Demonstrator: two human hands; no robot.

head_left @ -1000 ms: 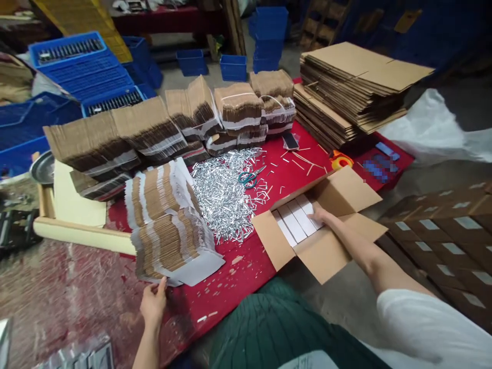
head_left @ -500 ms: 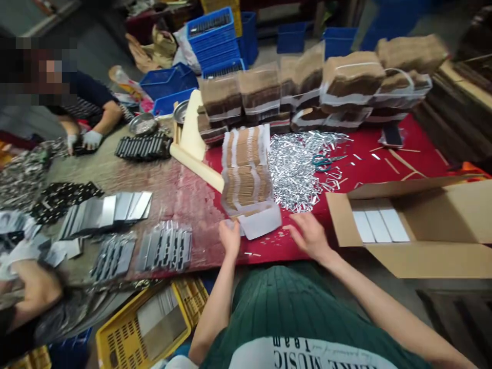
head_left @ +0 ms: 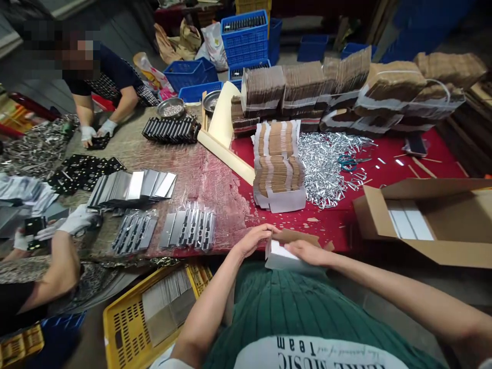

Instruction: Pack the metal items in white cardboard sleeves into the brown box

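Observation:
Close to my body, at the table's front edge, is a small white cardboard box (head_left: pixel 282 260) with brown inner faces and a raised flap. My left hand (head_left: pixel 257 240) grips its left end, fingers curled over the top edge. My right hand (head_left: pixel 307 252) holds it from the right, the fingertips at its open top. Whether anything lies inside the box I cannot tell. Just beyond stands a row of flattened cartons (head_left: pixel 279 174) with brown edges and a white front face. A heap of short silvery metal strips (head_left: pixel 325 171) lies to the right of that row.
An open brown carton (head_left: pixel 430 248) with several white boxes (head_left: pixel 410 220) inside stands right. Bundled cartons (head_left: pixel 303 87) line the back. Bagged metal parts (head_left: pixel 190 228), a cream roll (head_left: pixel 226 156) and scissors (head_left: pixel 348 162) lie about. Two co-workers' gloved hands (head_left: pixel 98 134) (head_left: pixel 79 219) work left; a yellow crate (head_left: pixel 132 318) sits below.
My hands, apart before at the near end of the carton row, have come together toward my body and now hold a white box. The view has turned somewhat left.

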